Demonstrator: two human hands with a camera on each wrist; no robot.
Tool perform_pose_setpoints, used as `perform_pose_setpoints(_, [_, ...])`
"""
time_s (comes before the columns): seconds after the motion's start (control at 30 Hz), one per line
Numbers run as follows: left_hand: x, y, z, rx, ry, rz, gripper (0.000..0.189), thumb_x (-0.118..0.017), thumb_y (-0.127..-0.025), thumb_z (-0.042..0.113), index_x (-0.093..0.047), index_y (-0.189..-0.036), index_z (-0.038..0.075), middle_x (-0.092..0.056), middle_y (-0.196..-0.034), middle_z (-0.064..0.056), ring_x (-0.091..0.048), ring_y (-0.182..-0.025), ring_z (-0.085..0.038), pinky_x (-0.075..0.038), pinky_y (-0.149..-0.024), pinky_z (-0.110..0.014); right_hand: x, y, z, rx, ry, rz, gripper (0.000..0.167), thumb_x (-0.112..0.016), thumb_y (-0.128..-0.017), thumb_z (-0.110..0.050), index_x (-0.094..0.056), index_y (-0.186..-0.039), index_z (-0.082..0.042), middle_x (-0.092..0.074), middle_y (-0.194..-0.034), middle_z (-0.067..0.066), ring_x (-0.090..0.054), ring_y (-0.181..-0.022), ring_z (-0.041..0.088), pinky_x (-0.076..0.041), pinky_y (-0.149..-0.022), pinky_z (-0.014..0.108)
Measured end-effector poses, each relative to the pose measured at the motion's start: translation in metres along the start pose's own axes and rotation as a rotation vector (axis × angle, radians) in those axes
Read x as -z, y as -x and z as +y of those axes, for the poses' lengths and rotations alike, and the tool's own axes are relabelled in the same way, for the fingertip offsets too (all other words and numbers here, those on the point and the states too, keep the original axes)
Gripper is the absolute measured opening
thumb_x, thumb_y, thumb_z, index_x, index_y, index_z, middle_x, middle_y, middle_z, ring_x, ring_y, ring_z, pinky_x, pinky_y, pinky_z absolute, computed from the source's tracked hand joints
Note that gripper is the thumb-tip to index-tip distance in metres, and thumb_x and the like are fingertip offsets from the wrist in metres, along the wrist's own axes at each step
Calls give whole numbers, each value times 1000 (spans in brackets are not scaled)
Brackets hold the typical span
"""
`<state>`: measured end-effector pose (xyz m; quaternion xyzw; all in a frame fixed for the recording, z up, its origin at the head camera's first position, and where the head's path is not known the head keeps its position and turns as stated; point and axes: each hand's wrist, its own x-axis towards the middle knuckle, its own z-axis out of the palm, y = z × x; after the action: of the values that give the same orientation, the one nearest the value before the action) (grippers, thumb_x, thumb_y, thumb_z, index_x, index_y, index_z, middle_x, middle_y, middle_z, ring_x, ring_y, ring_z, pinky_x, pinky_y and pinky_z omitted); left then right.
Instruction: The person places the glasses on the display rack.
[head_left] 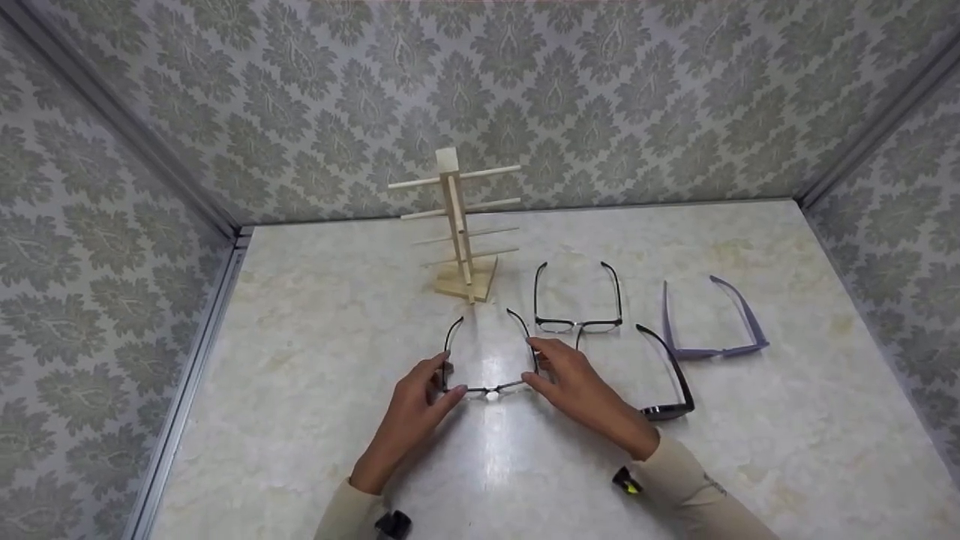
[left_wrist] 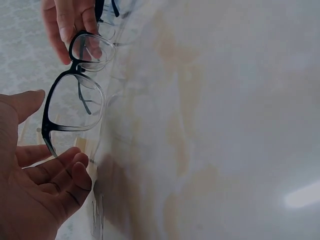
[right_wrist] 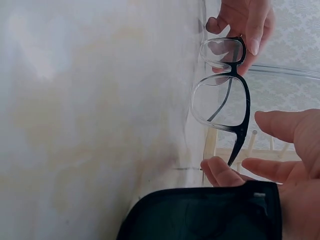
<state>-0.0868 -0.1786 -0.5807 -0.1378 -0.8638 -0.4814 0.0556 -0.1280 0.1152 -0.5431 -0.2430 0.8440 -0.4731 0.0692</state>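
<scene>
A pair of eyeglasses (head_left: 491, 390) with a dark upper rim and clear lower rims rests on the table between the two hands, arms unfolded toward the wooden rack. At its left corner is my left hand (head_left: 416, 397), fingers loosely bent beside the temple arm. In the left wrist view, that hand's thumb (left_wrist: 30, 105) stands apart from the rim. The right hand (head_left: 581, 382) is around the opposite arm, fingertips right at it. A gap shows between the right thumb (right_wrist: 280, 122) and the frame in the right wrist view.
Behind stands a wooden rack (head_left: 457, 217) with thin crossbars. To the right lie dark-framed glasses (head_left: 577, 324), lavender glasses (head_left: 720, 351) and black sunglasses (head_left: 667, 410), partly hidden by the right hand. Patterned walls (head_left: 510, 97) enclose the marbled table (head_left: 300, 375).
</scene>
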Motion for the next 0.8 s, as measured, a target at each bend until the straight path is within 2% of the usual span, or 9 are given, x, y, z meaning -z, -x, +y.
perform_pose_setpoints(0.17, [-1, 0, 0, 24, -1, -2, 59, -83, -101, 14, -60, -150, -8, -71, -115, -11, -65, -98, -22, -55, -82, -34, -1, -1, 0, 13, 38, -2, 49, -77, -103, -6, -59, -142, 17, -69, -121, 27, -73, -111, 43, -62, -98, 50])
perform_pose_setpoints(0.27, [-1, -1, 1, 38, 5, -5, 61, -84, -101, 15, -59, -151, -8, -70, -110, -10, -64, -95, -20, -56, -81, -33, -1, -3, -1, 22, 100, -6, 40, -78, -103, -7, -66, -135, 13, -70, -109, 19, -71, -100, 32, -62, -90, 46])
perform_pose_setpoints(0.43, [0, -2, 0, 47, 13, -8, 63, -84, -100, 14, -57, -152, -10, -71, -102, -8, -62, -88, -15, -56, -77, -31, -2, -5, -1, 61, 165, -12, 25, -78, -102, -6, -74, -121, 8, -67, -93, 6, -61, -87, 18, -56, -78, 38])
perform_pose_setpoints(0.6, [1, -3, 1, 60, 46, -13, 63, -84, -100, 12, -57, -152, -12, -70, -98, -8, -61, -84, -13, -55, -74, -28, -1, -6, -1, 74, 157, -20, 19, -78, -102, -5, -74, -115, 7, -67, -90, 5, -61, -84, 17, -56, -75, 36])
perform_pose_setpoints(0.8, [2, -2, 7, 66, 34, -12, 63, -83, -100, 8, -56, -152, -14, -69, -98, -10, -62, -82, -12, -57, -73, -27, 1, -4, -2, 56, 78, -39, 26, -77, -102, -4, -72, -123, 10, -72, -101, 16, -76, -94, 31, -65, -85, 40])
